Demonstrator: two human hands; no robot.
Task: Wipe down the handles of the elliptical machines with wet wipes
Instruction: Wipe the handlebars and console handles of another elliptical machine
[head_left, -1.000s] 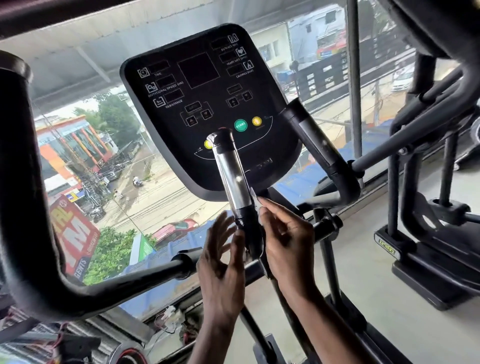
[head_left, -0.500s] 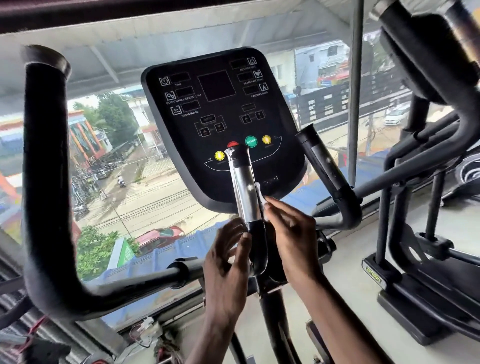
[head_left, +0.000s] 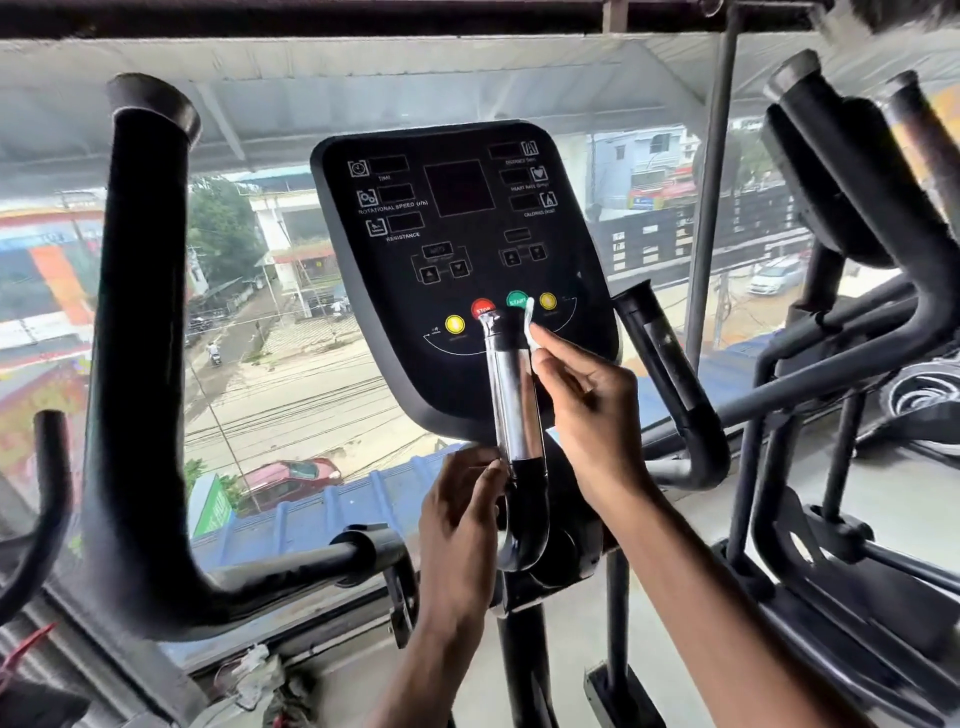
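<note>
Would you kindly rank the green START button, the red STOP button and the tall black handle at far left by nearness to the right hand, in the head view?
1. Green START button, just above the right hand, which pinches the wet wipe.
2. Red STOP button, slightly further left.
3. Tall black handle, far left of the frame.

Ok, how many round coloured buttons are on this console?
4: yellow button at left, red stop button just above the handle tip, green start button beside the wipe, second yellow button at right. None looks hidden.

Bare left hand (head_left: 460, 519), bare right hand (head_left: 592, 410)
</note>
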